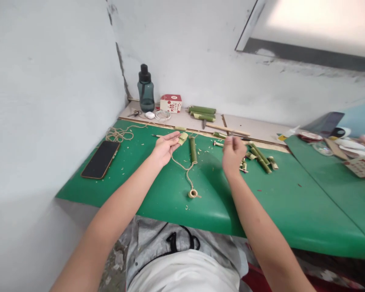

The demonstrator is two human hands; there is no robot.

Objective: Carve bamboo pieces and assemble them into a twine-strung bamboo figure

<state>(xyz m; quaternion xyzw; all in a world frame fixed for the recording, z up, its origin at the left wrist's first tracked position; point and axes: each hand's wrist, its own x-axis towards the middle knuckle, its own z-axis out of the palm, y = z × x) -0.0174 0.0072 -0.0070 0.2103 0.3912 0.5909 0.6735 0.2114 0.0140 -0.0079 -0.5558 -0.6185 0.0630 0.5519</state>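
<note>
My left hand [166,148] holds a short split bamboo piece [183,138] between its fingers, with twine [179,164] hanging down from it. The twine runs past the lower end of a green bamboo tube [193,151] to a small bamboo ring [192,194] near the table's front. My right hand [233,152] is raised to the right, its fingers pinched together; what they hold, if anything, is too small to make out. Just right of it lie several cut bamboo pieces [260,157] on the green mat [170,194].
A phone [101,159] and a twine coil [120,134] lie left. Along the back are a water bottle [146,91], a red-and-white box [170,104], bamboo tubes [202,110] and a wooden-handled hammer [228,129]. Assorted items, including a card [363,165], lie far right.
</note>
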